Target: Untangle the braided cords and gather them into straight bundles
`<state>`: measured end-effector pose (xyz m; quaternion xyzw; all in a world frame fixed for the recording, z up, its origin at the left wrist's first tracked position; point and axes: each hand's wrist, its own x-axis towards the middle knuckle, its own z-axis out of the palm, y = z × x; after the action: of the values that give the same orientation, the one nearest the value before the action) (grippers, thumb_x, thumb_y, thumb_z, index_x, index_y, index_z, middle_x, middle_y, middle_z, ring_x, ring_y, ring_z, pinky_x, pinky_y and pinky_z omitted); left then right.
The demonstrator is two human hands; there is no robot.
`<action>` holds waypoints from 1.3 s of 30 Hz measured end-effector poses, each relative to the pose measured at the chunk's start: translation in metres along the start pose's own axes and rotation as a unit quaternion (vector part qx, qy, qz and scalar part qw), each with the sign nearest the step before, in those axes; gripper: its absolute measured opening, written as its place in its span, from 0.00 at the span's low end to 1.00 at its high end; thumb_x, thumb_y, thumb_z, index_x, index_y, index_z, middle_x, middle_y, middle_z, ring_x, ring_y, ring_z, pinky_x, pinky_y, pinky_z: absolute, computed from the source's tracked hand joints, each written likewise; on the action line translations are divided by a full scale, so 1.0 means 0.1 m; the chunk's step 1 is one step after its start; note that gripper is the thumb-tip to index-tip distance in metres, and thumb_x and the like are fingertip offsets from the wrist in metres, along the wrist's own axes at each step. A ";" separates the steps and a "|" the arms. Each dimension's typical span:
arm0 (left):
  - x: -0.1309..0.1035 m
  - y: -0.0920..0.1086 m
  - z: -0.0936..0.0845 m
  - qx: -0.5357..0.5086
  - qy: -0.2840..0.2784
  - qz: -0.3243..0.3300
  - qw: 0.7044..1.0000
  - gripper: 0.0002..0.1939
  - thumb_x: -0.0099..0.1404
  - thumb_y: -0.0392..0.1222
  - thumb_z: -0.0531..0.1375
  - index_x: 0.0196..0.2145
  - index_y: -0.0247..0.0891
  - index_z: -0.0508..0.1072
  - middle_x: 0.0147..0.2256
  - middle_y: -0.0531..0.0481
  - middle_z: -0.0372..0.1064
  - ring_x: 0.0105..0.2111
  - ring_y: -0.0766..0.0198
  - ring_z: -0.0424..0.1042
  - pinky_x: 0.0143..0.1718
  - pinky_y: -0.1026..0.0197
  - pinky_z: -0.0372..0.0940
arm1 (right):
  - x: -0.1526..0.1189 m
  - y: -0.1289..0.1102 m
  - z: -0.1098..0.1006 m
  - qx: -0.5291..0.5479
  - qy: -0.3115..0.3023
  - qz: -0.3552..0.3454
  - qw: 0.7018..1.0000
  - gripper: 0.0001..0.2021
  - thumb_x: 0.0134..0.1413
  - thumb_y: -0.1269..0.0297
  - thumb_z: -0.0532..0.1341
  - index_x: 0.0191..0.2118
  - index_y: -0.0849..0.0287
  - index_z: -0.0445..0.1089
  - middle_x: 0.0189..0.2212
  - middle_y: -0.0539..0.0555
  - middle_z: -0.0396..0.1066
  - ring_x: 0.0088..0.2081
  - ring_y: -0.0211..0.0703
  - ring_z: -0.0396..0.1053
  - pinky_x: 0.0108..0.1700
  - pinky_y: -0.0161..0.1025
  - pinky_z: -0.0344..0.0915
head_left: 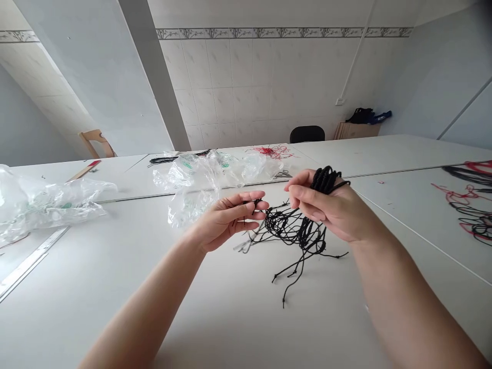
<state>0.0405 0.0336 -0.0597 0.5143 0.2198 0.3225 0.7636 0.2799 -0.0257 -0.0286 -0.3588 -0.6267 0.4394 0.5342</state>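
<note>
My right hand (330, 210) has a thick bundle of black cords (326, 179) looped over it, held in the crook of the thumb. The bundle's lower strands (307, 236) hang below the palm towards the table. To the left, my left hand (225, 218) pinches short black cord ends (257, 205) between thumb and fingers. Beneath and between both hands lies a tangle of black cords (282, 225), with several knotted ends spread towards me. Whether the pinched ends join the tangle cannot be made out.
Crumpled clear plastic bags (207, 174) lie behind my left hand, with another plastic bag (49, 205) at far left. Red strings (271, 151) sit at the back. More black and red cords (478, 218) are at right. A black chair (307, 134) stands beyond the white table (223, 318).
</note>
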 end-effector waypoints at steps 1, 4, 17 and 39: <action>0.00 0.00 0.00 0.005 -0.002 0.002 1.000 0.12 0.69 0.34 0.64 0.49 0.41 0.80 0.47 0.47 0.77 0.42 0.64 0.77 0.43 0.65 0.74 | -0.01 0.00 0.01 -0.022 -0.002 -0.002 1.000 0.09 0.60 0.55 0.67 0.34 0.54 0.75 0.28 0.49 0.71 0.19 0.29 0.52 0.19 0.37 0.45; 0.01 0.00 0.00 0.015 -0.006 0.005 1.000 0.12 0.69 0.35 0.63 0.50 0.40 0.80 0.49 0.46 0.76 0.42 0.64 0.77 0.43 0.65 0.73 | -0.03 -0.02 0.00 -0.038 -0.008 -0.003 0.999 0.10 0.62 0.54 0.65 0.35 0.54 0.74 0.27 0.49 0.71 0.19 0.30 0.54 0.19 0.36 0.47; 0.00 0.06 -0.08 0.107 0.008 0.006 0.994 0.13 0.70 0.44 0.64 0.50 0.41 0.79 0.47 0.44 0.76 0.40 0.65 0.76 0.43 0.63 0.71 | -0.04 -0.05 -0.10 -0.017 0.017 -0.021 0.999 0.09 0.63 0.56 0.65 0.35 0.54 0.75 0.24 0.47 0.68 0.18 0.29 0.50 0.19 0.36 0.45; 0.12 -0.72 0.21 0.517 -0.246 -0.094 0.815 0.12 0.68 0.48 0.61 0.45 0.49 0.82 0.44 0.48 0.78 0.41 0.57 0.78 0.35 0.62 0.66 | -0.06 -0.08 -0.13 0.009 0.081 -0.036 0.996 0.07 0.60 0.55 0.66 0.34 0.50 0.74 0.21 0.47 0.61 0.18 0.33 0.44 0.21 0.40 0.40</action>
<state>0.0827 0.0098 -0.1189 0.8722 0.2062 -0.0494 0.4407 0.2940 -0.0319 -0.0231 -0.3654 -0.5896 0.3948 0.6025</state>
